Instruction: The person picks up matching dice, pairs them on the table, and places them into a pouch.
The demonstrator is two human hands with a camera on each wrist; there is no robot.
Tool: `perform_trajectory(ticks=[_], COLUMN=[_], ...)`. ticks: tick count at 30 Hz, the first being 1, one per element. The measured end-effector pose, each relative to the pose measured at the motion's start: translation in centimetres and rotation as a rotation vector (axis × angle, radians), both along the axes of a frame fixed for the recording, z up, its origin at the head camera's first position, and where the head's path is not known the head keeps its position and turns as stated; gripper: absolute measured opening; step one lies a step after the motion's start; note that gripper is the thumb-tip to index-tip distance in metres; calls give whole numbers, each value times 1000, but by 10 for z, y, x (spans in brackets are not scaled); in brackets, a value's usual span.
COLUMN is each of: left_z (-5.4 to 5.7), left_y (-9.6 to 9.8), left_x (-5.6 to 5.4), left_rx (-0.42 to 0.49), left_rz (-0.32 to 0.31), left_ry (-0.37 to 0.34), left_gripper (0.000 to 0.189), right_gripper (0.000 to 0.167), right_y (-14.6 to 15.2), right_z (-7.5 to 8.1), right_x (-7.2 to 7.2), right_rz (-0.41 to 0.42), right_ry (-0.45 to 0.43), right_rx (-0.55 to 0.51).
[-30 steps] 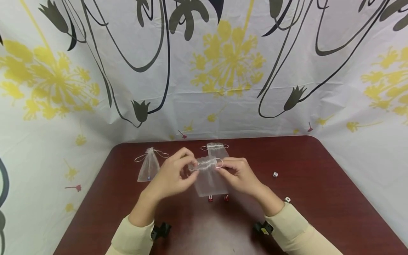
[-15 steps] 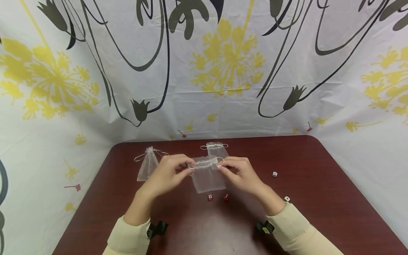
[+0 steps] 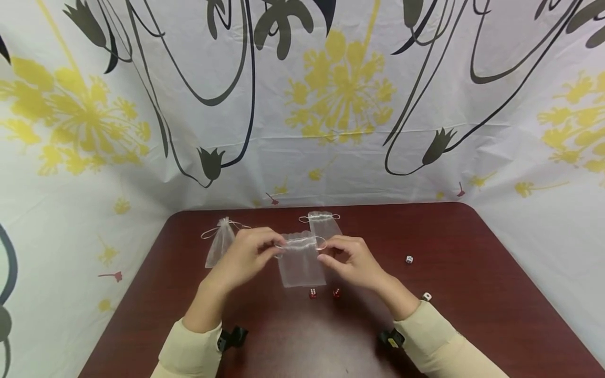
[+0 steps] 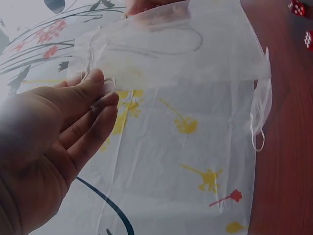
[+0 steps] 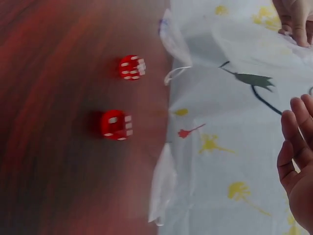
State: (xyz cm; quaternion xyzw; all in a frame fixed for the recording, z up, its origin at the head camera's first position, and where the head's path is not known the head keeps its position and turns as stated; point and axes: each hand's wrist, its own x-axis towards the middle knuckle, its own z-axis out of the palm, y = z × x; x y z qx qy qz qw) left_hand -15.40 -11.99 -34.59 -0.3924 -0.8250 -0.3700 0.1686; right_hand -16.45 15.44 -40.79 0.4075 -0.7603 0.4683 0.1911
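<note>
Just beyond the red dice [image 3: 313, 293] on the worktop [image 3: 302, 341], the sheer pouch [image 3: 302, 266] hangs pinched in the left grip [image 3: 249, 257]; the right grip [image 3: 353, 261] is released near the cord loop [image 3: 323, 243] — probably best to part the mouth evenly, without tugging that loop.

The left hand [image 3: 243, 260] is held up, finger [image 3: 266, 237] and thumb [image 3: 268, 255] pinched close; the right hand [image 3: 354, 262] is held up, fingers [image 5: 293, 129] loose.

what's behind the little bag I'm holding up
Behind the held bag, a second bag lies on the table, its drawstring top showing. The held bag and your right hand cover its lower end, so anything inside there can't be made out.
</note>
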Motion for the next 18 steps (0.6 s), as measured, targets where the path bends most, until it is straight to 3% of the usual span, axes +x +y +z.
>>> perform_trajectory(ticks=[4,11,18], left_z=[-1,-7,-11], left_y=[-6,-16,-21], left_x=[-2,-3,-4], left_rx=[-26,-56,-90], left_rz=[50,121,182], left_ry=[48,55,57], left_gripper=[20,18,16], right_gripper=[15,19,20], right_y=[0,-1,-6], right_z=[-16,-39,-53], right_x=[-3,-1,-2], right_rz=[-10,-38,-70], right_ry=[-38,-125,-90], right_rx=[101,344,468])
